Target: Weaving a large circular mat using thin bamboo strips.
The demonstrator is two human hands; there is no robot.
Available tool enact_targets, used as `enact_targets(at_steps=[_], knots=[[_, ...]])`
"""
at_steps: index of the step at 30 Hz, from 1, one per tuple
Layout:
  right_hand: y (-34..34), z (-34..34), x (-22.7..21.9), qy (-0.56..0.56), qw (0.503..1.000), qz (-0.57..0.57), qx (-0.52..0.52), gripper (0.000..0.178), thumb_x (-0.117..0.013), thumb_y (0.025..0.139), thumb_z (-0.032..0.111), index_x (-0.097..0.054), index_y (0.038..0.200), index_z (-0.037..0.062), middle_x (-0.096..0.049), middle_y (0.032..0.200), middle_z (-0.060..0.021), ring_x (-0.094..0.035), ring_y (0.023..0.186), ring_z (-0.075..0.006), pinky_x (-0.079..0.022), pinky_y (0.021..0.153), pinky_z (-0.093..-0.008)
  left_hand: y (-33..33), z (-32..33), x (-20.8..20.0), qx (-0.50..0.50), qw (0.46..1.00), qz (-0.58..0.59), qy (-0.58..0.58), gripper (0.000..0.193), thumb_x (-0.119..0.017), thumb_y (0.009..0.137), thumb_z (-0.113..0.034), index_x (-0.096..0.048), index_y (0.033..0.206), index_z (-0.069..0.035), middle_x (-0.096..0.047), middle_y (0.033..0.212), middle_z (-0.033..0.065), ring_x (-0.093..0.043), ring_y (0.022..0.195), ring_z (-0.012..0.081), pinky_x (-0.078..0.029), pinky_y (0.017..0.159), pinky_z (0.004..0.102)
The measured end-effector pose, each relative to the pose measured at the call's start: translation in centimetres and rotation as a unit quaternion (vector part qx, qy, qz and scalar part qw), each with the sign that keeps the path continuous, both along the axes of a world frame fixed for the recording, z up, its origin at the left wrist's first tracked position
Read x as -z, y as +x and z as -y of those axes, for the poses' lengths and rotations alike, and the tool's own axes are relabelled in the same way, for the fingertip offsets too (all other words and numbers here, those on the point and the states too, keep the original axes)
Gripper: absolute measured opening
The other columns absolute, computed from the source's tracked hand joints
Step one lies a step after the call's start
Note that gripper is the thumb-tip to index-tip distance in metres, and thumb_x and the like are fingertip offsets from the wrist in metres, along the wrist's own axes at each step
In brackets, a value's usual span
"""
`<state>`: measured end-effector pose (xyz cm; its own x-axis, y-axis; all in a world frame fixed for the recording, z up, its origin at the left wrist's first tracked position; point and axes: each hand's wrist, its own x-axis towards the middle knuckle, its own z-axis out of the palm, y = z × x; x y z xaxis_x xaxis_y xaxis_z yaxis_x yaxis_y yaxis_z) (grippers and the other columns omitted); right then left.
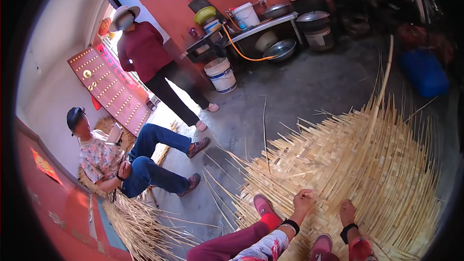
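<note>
A large, partly woven reed mat (290, 164) spreads over the floor before me, its loose strip ends fanning out at the edges. My left hand (303, 201) is closed low over the weave, with a pale reed strip at its fingertips. Just to its right, my right hand (346, 211) is curled against the mat; its fingers hide whatever they grip. A longer, thicker strip (383, 87) rises across the mat's far right part. My shoes, one of them a pink shoe (263, 205), rest at the mat's near edge.
A seated person (106, 159) is at the left, beside a bundle of loose reeds (135, 220). Another person (150, 58) stands near the studded door (113, 89). Along the back wall are a white bucket (221, 75), a low bench (263, 28) and a lidded pot (314, 26); a blue container (425, 72) is far right.
</note>
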<state>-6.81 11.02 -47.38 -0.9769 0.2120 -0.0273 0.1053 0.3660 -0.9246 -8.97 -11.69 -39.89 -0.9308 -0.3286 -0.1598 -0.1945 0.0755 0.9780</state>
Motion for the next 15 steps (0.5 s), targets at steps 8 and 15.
enact_targets(at_steps=[8,15], knots=[[4.9,-0.1,-4.5,0.361,0.905,0.034,-0.222,0.042,-0.056,0.074,0.002,-0.054,0.115,-0.0064,-0.047,0.122,-0.0147,-0.044,0.117,-0.0309,-0.04,0.093,-0.0423,0.1,-1.1,-3.1,0.01,0.934,-0.009,-0.357,0.021,-0.058,0.081,-0.004,-0.07,0.094,-0.016,-0.066,0.089,0.0161,-0.064,0.082,0.0329,-0.051,0.07,0.0418],[4.6,0.4,-4.9,0.507,0.816,0.03,-0.276,0.049,-0.057,0.071,0.013,-0.058,0.117,-0.0034,-0.05,0.125,-0.0132,-0.045,0.118,-0.0258,-0.04,0.089,-0.0371,-2.6,-0.8,0.8,-0.012,0.987,-0.016,0.157,0.009,-0.064,0.084,-0.007,-0.06,0.076,-0.005,-0.06,0.075,0.0003,-0.053,0.067,0.0094,-0.046,0.062,0.0244]])
